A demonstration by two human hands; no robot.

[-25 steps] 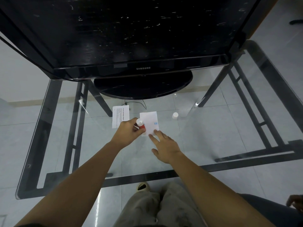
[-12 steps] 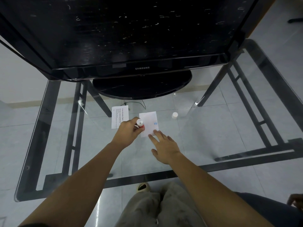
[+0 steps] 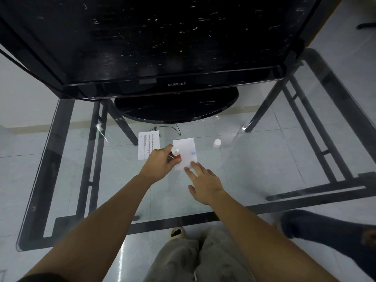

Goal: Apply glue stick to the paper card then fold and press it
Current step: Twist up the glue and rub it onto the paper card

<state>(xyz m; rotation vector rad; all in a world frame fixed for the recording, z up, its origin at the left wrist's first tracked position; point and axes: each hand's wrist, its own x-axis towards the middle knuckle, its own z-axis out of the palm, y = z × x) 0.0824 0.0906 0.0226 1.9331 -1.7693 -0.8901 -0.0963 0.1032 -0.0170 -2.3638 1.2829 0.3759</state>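
Paper card (image 3: 186, 151) between hands: left hand (image 3: 160, 163) grips glue stick (image 3: 176, 153), right hand (image 3: 204, 183) pins corner.

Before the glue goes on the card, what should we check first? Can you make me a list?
1. Glue stick gripped in left hand: ok.
2. Cap off, standing apart on the glass table: ok.
3. Right hand fingertips pin the card at its near edge: ok.
4. Card lies flat, unfolded: ok.
5. Glue tip touching the card: cannot tell.
6. Printed sheet clear of the card: ok.
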